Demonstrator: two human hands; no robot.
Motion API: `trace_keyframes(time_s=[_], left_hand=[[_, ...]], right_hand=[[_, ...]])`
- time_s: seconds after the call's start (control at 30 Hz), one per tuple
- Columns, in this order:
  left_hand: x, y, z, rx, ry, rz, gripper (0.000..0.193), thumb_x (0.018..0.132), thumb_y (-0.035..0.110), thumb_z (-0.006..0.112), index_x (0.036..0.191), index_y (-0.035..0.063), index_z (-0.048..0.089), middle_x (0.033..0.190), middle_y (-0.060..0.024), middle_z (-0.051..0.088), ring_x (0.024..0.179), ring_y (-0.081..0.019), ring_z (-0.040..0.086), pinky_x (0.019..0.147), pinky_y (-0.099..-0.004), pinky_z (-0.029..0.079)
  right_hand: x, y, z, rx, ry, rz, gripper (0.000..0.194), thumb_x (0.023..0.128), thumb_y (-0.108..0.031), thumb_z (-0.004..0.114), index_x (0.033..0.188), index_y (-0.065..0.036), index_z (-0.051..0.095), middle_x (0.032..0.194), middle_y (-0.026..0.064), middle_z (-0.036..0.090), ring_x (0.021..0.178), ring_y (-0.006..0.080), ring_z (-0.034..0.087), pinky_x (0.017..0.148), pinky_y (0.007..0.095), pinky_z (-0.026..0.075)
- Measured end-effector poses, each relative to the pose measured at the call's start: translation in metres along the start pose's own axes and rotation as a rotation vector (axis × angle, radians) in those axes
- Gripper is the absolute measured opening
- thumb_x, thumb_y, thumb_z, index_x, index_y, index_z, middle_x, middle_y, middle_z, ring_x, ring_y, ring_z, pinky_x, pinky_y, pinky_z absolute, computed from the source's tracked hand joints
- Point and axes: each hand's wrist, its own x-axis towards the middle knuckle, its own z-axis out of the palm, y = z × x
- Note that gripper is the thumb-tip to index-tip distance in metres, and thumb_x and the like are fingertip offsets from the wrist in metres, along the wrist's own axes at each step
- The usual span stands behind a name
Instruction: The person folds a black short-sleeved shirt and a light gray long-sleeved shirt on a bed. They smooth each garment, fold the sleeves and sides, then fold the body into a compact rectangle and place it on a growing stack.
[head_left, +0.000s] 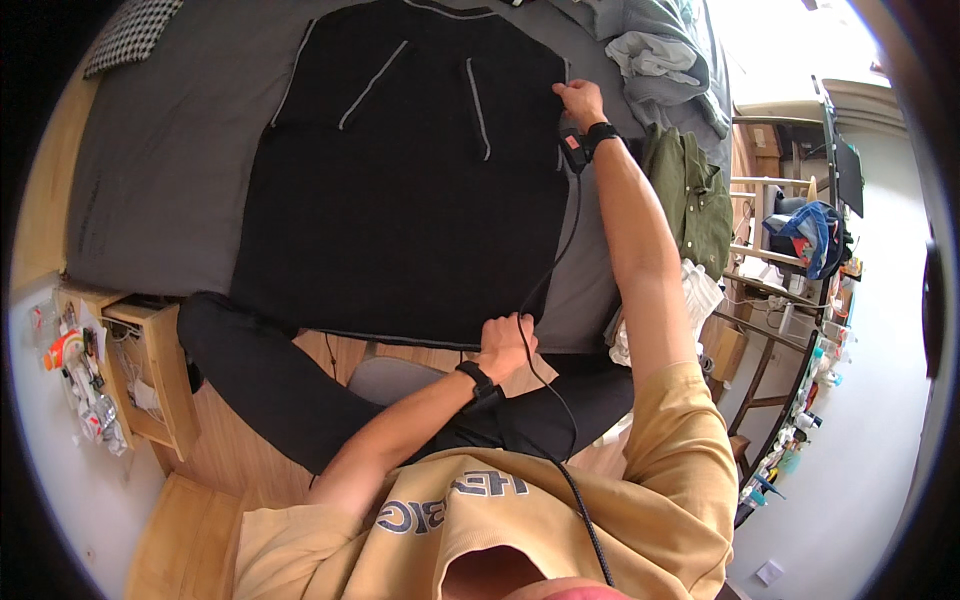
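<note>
A black garment with pale contrast stitching lies spread flat on the grey bed sheet. Its neckline points away from me, and two slanting pale seams run across its upper half. My right hand pinches the garment's upper right edge by a pale side seam. At the near right corner, my left hand has its fingers curled over the hem; the fingertips are partly hidden. Both wrists wear black straps, and a small black device with a cable sits by the right one.
An olive-green buttoned shirt and a grey knitted garment lie along the bed's right side. A checked cushion is at the far left. A black cable crosses the work area. A wooden drawer unit stands at left.
</note>
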Motion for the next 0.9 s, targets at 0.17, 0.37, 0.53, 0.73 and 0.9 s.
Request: trace_keyframes(time_s=[0.17,0.37,0.53,0.73,0.9], left_hand=[[-0.03,-0.037,-0.054,-0.194,0.027,-0.059,0.027,0.091,0.03,0.066,0.093,0.0031,0.067,0.085,-0.0238,0.072,0.082,-0.0467,0.071,0.071,-0.0559,0.058],[-0.08,-0.095,-0.129,-0.214,0.097,-0.301,0.029,0.088,0.03,0.068,0.091,0.0014,0.07,0.088,-0.0238,0.073,0.083,-0.0446,0.071,0.072,-0.0518,0.057],[-0.109,-0.14,-0.156,-0.132,0.108,-0.538,0.031,0.089,0.032,0.069,0.089,0.001,0.071,0.087,-0.0235,0.074,0.086,-0.0428,0.073,0.076,-0.0507,0.057],[-0.114,-0.155,-0.155,-0.252,0.097,-0.58,0.037,0.091,0.04,0.071,0.095,0.0034,0.072,0.091,-0.0189,0.077,0.091,-0.0411,0.073,0.08,-0.0498,0.058],[-0.112,-0.15,-0.149,-0.268,0.224,-0.52,0.035,0.092,0.038,0.075,0.1,0.0035,0.073,0.092,-0.017,0.078,0.092,-0.0389,0.074,0.078,-0.0485,0.058]], right_hand=[[-0.013,-0.042,-0.007,-0.27,0.139,-0.339,0.045,0.078,-0.039,0.08,0.093,0.002,0.07,0.101,0.0277,0.075,0.103,0.0446,0.072,0.091,0.0472,0.056],[-0.047,-0.109,0.016,-0.291,0.16,-0.44,0.046,0.079,-0.039,0.08,0.098,0.002,0.067,0.103,0.0252,0.075,0.109,0.0437,0.07,0.096,0.0471,0.055],[-0.057,-0.137,0.061,0.322,-0.271,-0.198,0.041,0.089,-0.029,0.081,0.108,0.004,0.064,0.096,0.0153,0.076,0.074,0.0216,0.079,0.061,0.0324,0.064],[-0.034,-0.108,0.089,-0.244,0.012,-0.575,0.036,0.09,-0.023,0.071,0.12,-0.003,0.068,0.112,0.0186,0.077,0.104,0.0329,0.075,0.095,0.0418,0.058],[-0.011,-0.094,0.081,-0.292,0.111,-0.848,0.04,0.092,-0.018,0.069,0.13,-0.008,0.065,0.134,0.019,0.069,0.13,0.0383,0.061,0.114,0.0489,0.045]])
